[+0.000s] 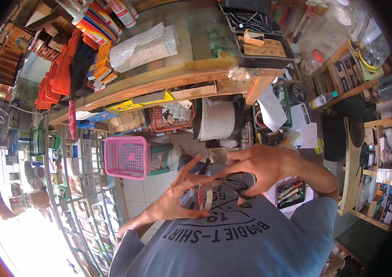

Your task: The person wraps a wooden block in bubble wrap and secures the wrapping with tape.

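My left hand [182, 194] is held in front of my shirt, with its thumb and fingers around a narrow roll of tape [208, 198]. The roll stands on edge, showing a pale band and a reddish side. My right hand [263, 168] is curled to the right of it. A dark curved object [245, 192], perhaps a scissors handle, is between its thumb and fingers; its exact kind is unclear. A thin, see-through strip seems to stretch between the two hands, but the fingers partly hide it. Both hands are close to my grey printed T-shirt [230, 249].
A pink plastic basket [125, 137] rests by a green stool [161, 157] on the left. Ahead, a wood-edged glass counter [196, 38] bears bubble wrap [144, 48], silicone tubes [94, 29] and a screw tray [251, 23]. A bubble-wrap roll [217, 119] lies below; a pen tray [291, 194] is at right.
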Motion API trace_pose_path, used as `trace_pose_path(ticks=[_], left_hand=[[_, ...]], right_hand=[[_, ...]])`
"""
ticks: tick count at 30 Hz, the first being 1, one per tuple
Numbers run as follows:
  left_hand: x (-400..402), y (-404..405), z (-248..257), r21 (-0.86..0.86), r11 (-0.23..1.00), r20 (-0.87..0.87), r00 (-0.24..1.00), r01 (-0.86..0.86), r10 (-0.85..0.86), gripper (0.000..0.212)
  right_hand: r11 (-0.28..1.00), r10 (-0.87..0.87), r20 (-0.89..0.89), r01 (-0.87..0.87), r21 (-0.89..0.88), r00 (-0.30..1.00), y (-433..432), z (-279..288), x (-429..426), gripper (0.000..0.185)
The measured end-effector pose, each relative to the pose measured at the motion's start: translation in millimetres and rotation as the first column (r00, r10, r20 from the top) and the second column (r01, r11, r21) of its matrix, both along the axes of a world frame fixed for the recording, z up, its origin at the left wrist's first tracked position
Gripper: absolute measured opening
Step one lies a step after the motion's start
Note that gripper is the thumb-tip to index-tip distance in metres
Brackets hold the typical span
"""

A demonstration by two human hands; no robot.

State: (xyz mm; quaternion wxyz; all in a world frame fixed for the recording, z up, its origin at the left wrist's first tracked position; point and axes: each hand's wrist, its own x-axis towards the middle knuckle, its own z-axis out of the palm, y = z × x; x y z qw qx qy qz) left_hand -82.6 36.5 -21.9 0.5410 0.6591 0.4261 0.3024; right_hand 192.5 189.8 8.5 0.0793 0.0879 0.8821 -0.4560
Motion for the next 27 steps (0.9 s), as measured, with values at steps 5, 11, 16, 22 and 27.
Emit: trace_pose_path(ticks=[5,11,16,22,27], left_hand=[[-3,-10,-14,-0.018,1.0,0.029,0.999,-0.016,0.016,0.114],[-4,-20,-27,0.057,0.985,0.125,0.98,-0.163,0.155,0.142],[5,-23,-48,-0.019,0.976,0.27,0.939,-0.215,0.212,0.149],[7,-4,-32,-0.144,0.964,0.447,0.855,-0.221,0.263,0.15],[-2,21,3,0.297,0.908,0.269,0.938,-0.296,0.218,0.156]], right_hand=[[0.995,-0.093,-0.008,0.093,0.029,0.996,-2,9,9,0.096],[0.934,-0.339,-0.056,0.343,0.103,0.939,22,37,25,0.081],[0.644,-0.688,-0.274,0.739,0.197,0.672,40,52,3,0.041],[0.346,-0.486,-0.658,0.818,0.459,0.575,102,26,-68,0.022],[0.228,-0.586,-0.527,0.749,0.622,0.616,151,12,-118,0.01]])
